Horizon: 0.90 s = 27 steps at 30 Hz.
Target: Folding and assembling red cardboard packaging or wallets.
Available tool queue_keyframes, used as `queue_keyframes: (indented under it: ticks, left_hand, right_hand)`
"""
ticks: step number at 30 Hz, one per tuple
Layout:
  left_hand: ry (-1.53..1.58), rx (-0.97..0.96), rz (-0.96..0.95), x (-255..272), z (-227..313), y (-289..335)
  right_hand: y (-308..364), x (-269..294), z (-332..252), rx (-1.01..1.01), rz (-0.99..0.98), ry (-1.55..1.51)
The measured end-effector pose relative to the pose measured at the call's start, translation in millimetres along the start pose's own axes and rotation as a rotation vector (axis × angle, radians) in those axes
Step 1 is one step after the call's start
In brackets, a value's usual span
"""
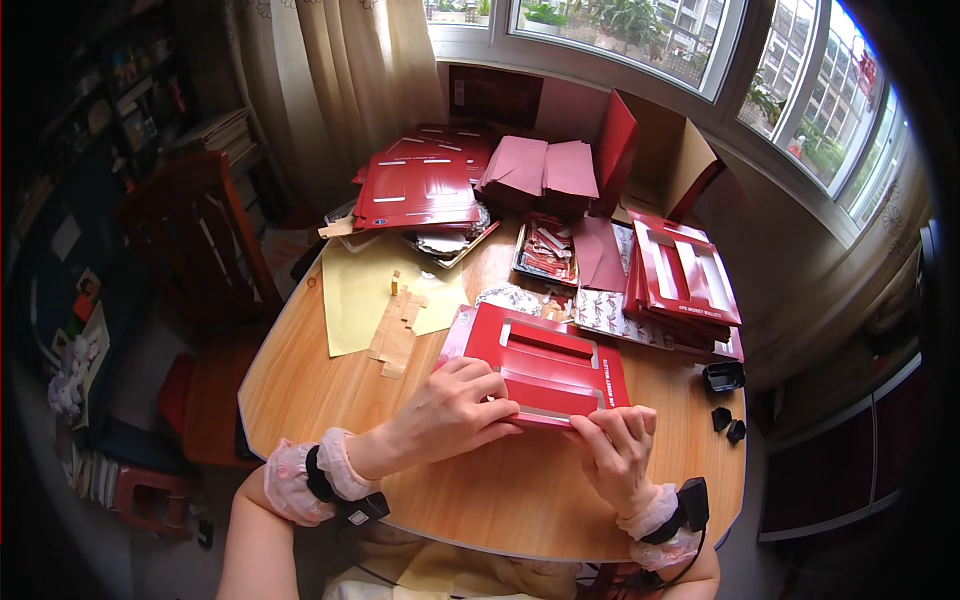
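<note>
A red cardboard box panel (545, 372) with long cut-out windows and pale printing lies tilted over the near middle of the wooden table. My left hand (440, 412) grips its near-left edge, the fingers bent over the card and the thumb along the front. At the near-right corner, my right hand (614, 450) pinches the same panel between thumb and curled fingers. Pink card shows along the panel's left side. Just beyond it lies a patterned white piece (510, 298), partly covered.
Red panels are stacked at the back left (415, 190) and right (685, 270). Pink card stacks (540, 170) stand by an open carton (660, 150). A tray of small red pieces (545, 250), a yellow sheet (350, 290), brown tape strips (398, 330) and a black container (723, 376) surround the work.
</note>
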<state>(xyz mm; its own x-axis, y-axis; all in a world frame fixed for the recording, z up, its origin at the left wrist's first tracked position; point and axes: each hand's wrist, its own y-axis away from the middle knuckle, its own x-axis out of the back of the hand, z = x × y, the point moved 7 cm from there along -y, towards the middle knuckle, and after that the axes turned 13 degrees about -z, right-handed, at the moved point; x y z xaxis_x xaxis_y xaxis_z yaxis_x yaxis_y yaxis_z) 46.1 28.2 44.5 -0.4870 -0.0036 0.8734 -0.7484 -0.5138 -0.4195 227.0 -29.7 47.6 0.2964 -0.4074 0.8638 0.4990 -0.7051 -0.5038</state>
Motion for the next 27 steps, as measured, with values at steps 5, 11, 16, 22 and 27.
queue_keyframes:
  ticks: [5,11,16,22,27]
  left_hand:
    - [-0.016,-0.002,0.001,-7,5,-1]
    - [-0.015,0.001,0.008,-8,15,-1]
    - [0.05,0.009,-0.024,2,2,-2]
    - [0.08,-0.035,-0.09,2,-4,-1]
    - [0.081,-0.032,-0.027,4,-1,0]
  right_hand:
    - [-6,-4,-6,0.01,-0.027,0.013]
    - [-6,-8,-14,0.076,-0.036,-0.014]
    - [-5,-5,-11,0.054,-0.02,-0.022]
    - [-5,-5,-8,0.029,-0.013,-0.056]
    - [-6,-5,-7,0.005,-0.011,-0.091]
